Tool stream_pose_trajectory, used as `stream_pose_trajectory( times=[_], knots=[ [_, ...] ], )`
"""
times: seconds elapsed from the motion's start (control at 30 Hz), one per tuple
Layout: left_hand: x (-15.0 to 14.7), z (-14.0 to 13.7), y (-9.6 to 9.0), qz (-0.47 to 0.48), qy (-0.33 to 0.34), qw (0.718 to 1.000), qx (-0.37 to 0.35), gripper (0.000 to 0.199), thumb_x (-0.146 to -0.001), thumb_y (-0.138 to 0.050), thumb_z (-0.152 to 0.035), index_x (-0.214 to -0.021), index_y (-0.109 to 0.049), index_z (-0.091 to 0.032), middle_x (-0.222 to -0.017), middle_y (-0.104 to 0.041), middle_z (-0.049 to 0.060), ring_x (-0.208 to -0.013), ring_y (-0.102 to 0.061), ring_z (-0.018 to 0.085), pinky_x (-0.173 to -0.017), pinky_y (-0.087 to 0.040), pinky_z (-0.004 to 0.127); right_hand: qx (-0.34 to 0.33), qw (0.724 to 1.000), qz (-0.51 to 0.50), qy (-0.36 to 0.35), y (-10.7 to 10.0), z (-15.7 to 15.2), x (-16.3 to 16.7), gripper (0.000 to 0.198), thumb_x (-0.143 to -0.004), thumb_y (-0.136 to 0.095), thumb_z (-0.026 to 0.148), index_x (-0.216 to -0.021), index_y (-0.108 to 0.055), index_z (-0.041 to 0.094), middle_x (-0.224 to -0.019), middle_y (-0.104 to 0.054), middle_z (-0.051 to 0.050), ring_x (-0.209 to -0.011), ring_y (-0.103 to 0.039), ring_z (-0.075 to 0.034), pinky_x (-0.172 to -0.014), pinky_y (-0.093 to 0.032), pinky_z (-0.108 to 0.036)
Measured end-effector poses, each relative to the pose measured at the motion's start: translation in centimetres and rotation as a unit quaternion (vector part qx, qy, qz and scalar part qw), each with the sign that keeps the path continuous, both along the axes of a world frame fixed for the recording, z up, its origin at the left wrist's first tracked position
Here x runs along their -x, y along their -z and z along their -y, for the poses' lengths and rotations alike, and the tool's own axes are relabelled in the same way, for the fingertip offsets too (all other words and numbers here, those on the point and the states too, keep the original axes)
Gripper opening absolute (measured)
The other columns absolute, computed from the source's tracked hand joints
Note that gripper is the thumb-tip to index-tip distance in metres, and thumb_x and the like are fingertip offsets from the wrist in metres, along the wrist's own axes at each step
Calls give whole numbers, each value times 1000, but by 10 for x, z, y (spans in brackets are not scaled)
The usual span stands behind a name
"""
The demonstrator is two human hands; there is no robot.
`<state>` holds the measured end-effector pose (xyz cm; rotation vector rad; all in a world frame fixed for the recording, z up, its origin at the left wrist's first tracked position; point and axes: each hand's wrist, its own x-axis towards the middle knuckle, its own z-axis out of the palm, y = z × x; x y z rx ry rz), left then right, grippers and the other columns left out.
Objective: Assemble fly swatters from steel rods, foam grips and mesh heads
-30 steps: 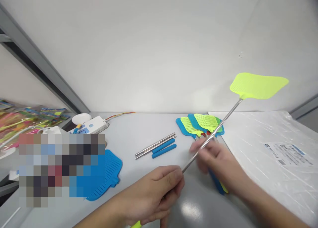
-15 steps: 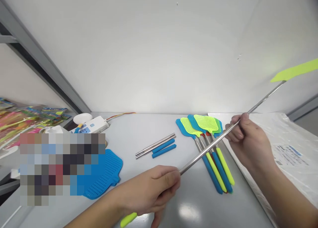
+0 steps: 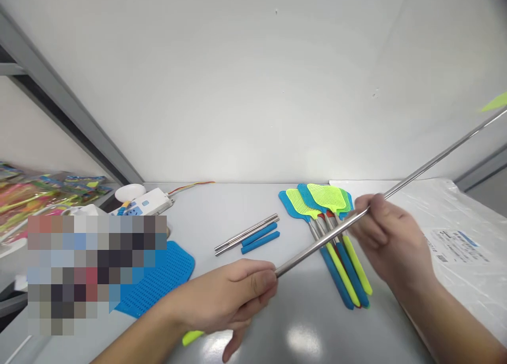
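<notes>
A fly swatter with a long metal rod (image 3: pixel 322 241) slants across the view, up to the right. My left hand (image 3: pixel 233 298) is closed round its lower part, and a yellow-green grip (image 3: pixel 193 337) pokes out beneath that hand. Farther up the rod, my right hand (image 3: pixel 392 237) pinches it between thumb and fingers. Only a tip of the yellow-green swatter head (image 3: pixel 495 103) shows at the right edge. Below the rod lies a pile of blue and yellow-green fly swatters (image 3: pixel 328 197), their grips pointing toward me.
Metal rods (image 3: pixel 247 234) and two blue grips (image 3: pixel 260 242) lie mid-table. At left are a blue swatter head (image 3: pixel 158 279), partly behind a blurred patch, and a white power strip (image 3: pixel 150 201). Plastic-wrapped sheeting (image 3: pixel 467 216) covers the right side. A white wall (image 3: pixel 253 89) stands behind.
The rod has become longer, with a thinner section drawn out beyond my right hand. The swatter head has moved right, mostly out of view. Both hands have shifted slightly left in view.
</notes>
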<state>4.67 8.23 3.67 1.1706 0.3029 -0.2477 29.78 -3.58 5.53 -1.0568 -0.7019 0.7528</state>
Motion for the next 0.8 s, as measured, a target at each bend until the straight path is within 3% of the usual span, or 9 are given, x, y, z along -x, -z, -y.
stream_pose_trajectory(
  times=[0.13,0.4,0.5,0.7,0.8],
  knots=[
    [7,-7,-3,-23,-4,997,-68,38,-97,-40,-51,-75,-40,-21,-44,-24,-12,-32,-24,5,-36,-42,16,-53,992,-28,114,-15,0,-22,28,-93,-57,37,-74,-63,17,-44,-23,7,-46,-16,-9,-45,-24,-24],
    [9,-14,-11,-30,9,997,-73,36,-96,-43,-50,-76,-43,-21,-45,-26,-12,-33,-23,6,-39,-48,19,-71,990,-8,126,-17,-3,-28,29,-92,-57,40,-73,-63,19,-45,-23,7,-47,-16,-10,-45,-26,-25],
    [6,-10,-9,-27,-1,998,-59,34,-98,-40,-48,-82,-50,-19,-41,-25,-13,-31,-20,6,-39,-45,20,-72,993,-8,95,-4,-10,-18,27,-91,-58,43,-80,-63,20,-47,-27,7,-47,-23,-9,-47,-26,-24],
    [2,1,-8,-16,-34,999,-12,40,-98,-36,-49,-87,-57,-17,-44,-30,-12,-30,-20,4,-39,-39,19,58,993,21,-105,20,-6,42,22,-86,-65,43,-85,-58,22,-52,-40,7,-47,-37,-9,-48,-26,-26],
    [2,-5,-5,-18,-25,999,-24,42,-96,-40,-52,-86,-57,-15,-46,-27,-11,-34,-21,5,-41,-40,21,46,995,47,-76,20,1,48,24,-90,-59,46,-87,-57,23,-51,-42,6,-48,-37,-10,-49,-26,-26]
  ],
)
